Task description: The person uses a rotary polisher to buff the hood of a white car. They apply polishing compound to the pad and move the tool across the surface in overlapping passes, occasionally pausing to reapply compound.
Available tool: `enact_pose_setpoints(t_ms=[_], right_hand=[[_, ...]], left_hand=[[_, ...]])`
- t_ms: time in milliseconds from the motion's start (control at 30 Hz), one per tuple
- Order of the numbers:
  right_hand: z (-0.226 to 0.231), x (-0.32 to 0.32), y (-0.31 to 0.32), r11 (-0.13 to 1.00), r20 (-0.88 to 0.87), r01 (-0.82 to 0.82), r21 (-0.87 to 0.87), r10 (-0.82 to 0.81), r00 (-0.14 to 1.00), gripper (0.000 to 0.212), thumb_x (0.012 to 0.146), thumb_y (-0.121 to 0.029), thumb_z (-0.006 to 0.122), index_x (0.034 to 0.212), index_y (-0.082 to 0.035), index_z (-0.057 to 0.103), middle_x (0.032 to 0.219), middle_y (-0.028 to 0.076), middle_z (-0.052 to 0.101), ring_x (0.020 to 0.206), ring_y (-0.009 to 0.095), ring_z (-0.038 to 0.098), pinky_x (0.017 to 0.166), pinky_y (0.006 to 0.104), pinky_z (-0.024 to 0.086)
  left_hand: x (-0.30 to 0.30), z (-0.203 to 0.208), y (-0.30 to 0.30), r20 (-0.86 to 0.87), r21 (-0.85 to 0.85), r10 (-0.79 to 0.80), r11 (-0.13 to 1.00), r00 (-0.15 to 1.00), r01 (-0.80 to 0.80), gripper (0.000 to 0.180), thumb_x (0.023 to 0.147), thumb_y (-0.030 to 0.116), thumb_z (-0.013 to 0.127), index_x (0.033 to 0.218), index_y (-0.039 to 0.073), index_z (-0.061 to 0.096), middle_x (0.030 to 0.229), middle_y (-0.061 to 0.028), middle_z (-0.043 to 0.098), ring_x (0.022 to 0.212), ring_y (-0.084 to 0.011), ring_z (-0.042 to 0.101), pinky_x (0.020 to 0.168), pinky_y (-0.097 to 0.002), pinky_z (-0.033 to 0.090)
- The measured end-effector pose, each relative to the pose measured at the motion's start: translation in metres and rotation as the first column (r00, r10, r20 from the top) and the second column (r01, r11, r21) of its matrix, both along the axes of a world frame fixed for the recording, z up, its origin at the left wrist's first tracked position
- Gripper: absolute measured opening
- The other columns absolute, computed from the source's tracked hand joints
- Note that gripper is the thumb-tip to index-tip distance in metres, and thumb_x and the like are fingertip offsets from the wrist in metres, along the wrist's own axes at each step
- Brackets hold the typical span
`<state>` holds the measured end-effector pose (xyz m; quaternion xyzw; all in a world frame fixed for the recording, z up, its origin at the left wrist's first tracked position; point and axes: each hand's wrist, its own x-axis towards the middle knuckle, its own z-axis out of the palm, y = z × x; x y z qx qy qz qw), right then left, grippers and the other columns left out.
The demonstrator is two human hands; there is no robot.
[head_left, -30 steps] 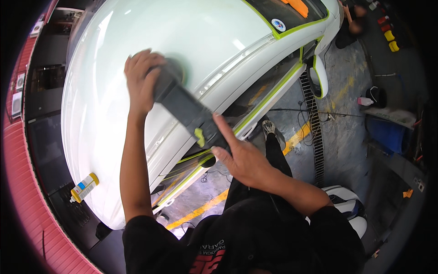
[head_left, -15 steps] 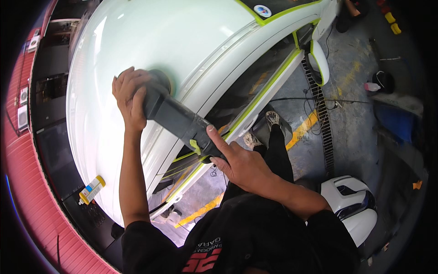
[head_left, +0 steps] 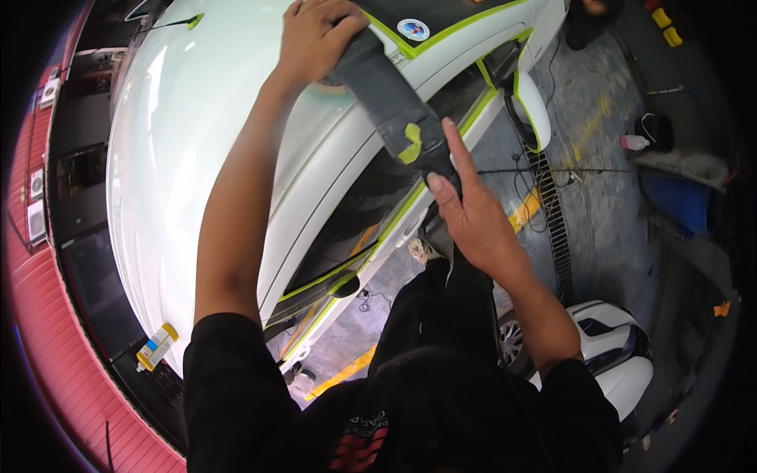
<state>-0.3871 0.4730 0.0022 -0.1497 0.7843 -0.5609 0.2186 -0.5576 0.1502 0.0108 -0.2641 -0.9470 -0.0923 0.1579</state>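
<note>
A black power polisher (head_left: 382,91) lies with its round pad (head_left: 331,89) against the white car roof (head_left: 213,118), close to the roof's side edge. My left hand (head_left: 322,38) is wrapped over the head of the polisher. My right hand (head_left: 477,213) grips its rear end, the index finger stretched along the housing and the thumb on the near side. A scrap of yellow-green tape (head_left: 410,143) sticks to the body. More green masking tape (head_left: 465,118) lines the windows and the windscreen, beside a round sticker (head_left: 413,30).
A white bottle with yellow ends (head_left: 158,347) lies on the roof's near left edge. The wing mirror (head_left: 531,110) juts out over the floor. Thin cables (head_left: 520,169) run across the floor by a long drain grate (head_left: 561,236). Another white vehicle (head_left: 615,331) stands at lower right.
Both hands and the polisher have moved farther forward and to the right along the roof, toward the windscreen. The polisher points more steeply down the picture now.
</note>
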Motion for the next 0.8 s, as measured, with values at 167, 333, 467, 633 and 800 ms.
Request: enact_pose_setpoints(t_ms=[167, 333, 467, 633, 800], right_hand=[[0.019, -0.019, -0.004, 0.999, 0.16, -0.016, 0.044, 0.008, 0.987, 0.071, 0.113, -0.041, 0.05, 0.171, -0.02, 0.015, 0.111, 0.038, 0.07, 0.106, 0.06, 0.065, 0.092, 0.0584, 0.051], [0.014, 0.002, -0.009, 0.968, -0.051, -0.086, 0.235, 0.1, 0.994, 0.076, 0.109, -0.037, 0.056, 0.171, -0.019, 0.017, 0.124, 0.037, 0.066, 0.104, 0.054, 0.067, 0.087, 0.0576, 0.054], [0.022, -0.009, -0.005, 0.952, -0.074, -0.092, 0.293, 0.118, 0.99, 0.073, 0.11, -0.034, 0.057, 0.17, -0.015, 0.02, 0.111, 0.034, 0.071, 0.095, 0.053, 0.069, 0.08, 0.0579, 0.054], [0.029, -0.063, -0.02, 0.958, -0.165, -0.084, 0.274, 0.133, 0.977, 0.071, 0.112, -0.037, 0.054, 0.169, -0.012, 0.021, 0.098, 0.036, 0.07, 0.092, 0.059, 0.067, 0.077, 0.0609, 0.051], [0.001, -0.135, -0.068, 0.975, -0.286, -0.061, 0.216, 0.123, 0.95, 0.071, 0.111, -0.045, 0.051, 0.169, -0.014, 0.024, 0.101, 0.04, 0.07, 0.098, 0.061, 0.065, 0.082, 0.0612, 0.051]], left_hand=[[-0.008, 0.004, 0.012, 0.068, 0.059, 0.137, 0.988, 0.988, -0.141, 0.03, 0.096, 0.031, 0.054, 0.1, 0.013, 0.077, 0.112, -0.0051, 0.074, 0.119, -0.0284, 0.063, 0.11, -0.0483, 0.036], [0.049, 0.016, 0.002, 0.123, 0.222, 0.286, 0.925, 0.95, -0.307, 0.028, 0.093, 0.03, 0.057, 0.101, 0.013, 0.077, 0.118, -0.0052, 0.074, 0.133, -0.0313, 0.058, 0.122, -0.058, 0.021], [0.098, 0.016, -0.013, 0.073, 0.192, 0.423, 0.883, 0.903, -0.429, 0.047, 0.103, 0.035, 0.059, 0.143, 0.012, 0.062, 0.158, -0.0149, 0.049, 0.153, -0.0359, 0.039, 0.128, -0.0578, 0.018], [0.161, -0.014, -0.095, 0.104, -0.081, 0.795, 0.606, 0.598, -0.791, 0.07, 0.105, 0.047, 0.061, 0.164, 0.015, 0.04, 0.17, -0.021, 0.032, 0.159, -0.0386, 0.026, 0.129, -0.061, 0.013], [0.179, -0.02, -0.136, 0.1, -0.191, 0.919, 0.393, 0.381, -0.899, 0.072, 0.107, 0.057, 0.052, 0.164, 0.013, 0.04, 0.171, -0.0237, 0.03, 0.16, -0.0422, 0.021, 0.129, -0.0642, 0.009]])
